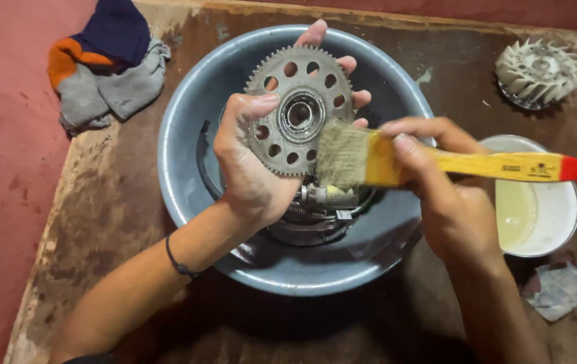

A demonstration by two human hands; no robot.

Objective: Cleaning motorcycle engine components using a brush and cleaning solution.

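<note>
Now, over the grey metal basin [187, 182]: left hand [251, 168] raised above its middle, fingers [342, 65] closed round a round toothed gear wheel [298, 111], thumb across the near face, fingertips showing past the far rim. Gear held tilted toward the camera, ring of round holes and a central bearing in plain sight, metal dull and grimy.

Right of the gear, still above the basin: right hand [446, 195], fingers gripping the yellow wooden handle of a flat paintbrush [436, 162], red tip pointing away from the basin to the right. Bristles [342, 156] pale and matted, pressed against the gear's lower right edge, touching the teeth.

Down inside the basin, beneath the gear: a heap of dark engine parts [315, 212], among them a spring and a curved black strip by the left wall; finer detail too shadowed to tell.

Just right of the basin, partly under the right wrist: a white bowl [558, 216] with pale yellowish liquid. Beyond the basin to the upper right: a light ribbed fan wheel [537, 73]. Upper left of the basin: a crumpled rag [106, 67], grey, navy and orange. Below the bowl: a scrap of crumpled paper [556, 290]. Everything resting on a stained brown desk [100, 222].
</note>
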